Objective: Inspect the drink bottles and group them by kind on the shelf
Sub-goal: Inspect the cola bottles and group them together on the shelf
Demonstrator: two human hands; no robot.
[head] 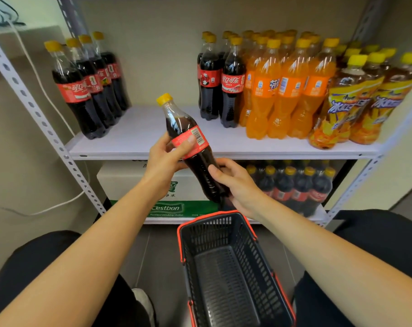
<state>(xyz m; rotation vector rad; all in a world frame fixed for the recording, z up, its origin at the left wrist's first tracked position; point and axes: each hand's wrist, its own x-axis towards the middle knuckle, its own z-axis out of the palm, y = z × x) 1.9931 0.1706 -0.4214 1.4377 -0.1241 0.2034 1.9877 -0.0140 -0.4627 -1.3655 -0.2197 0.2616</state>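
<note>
Cola bottle (pixel 199 161) tilted, cap up-left, before shelf (pixel 141 128); left grip (pixel 163 161) clasps its middle; right grip (pixel 235 185) clasps its base.

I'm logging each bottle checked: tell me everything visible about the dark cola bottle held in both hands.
The clear plastic cola bottle has a yellow cap, a red label, barcode towards the camera, and dark liquid. It is tilted, cap up-left, before the white shelf board. The left hand grips its label; the right hand holds its base.
</note>
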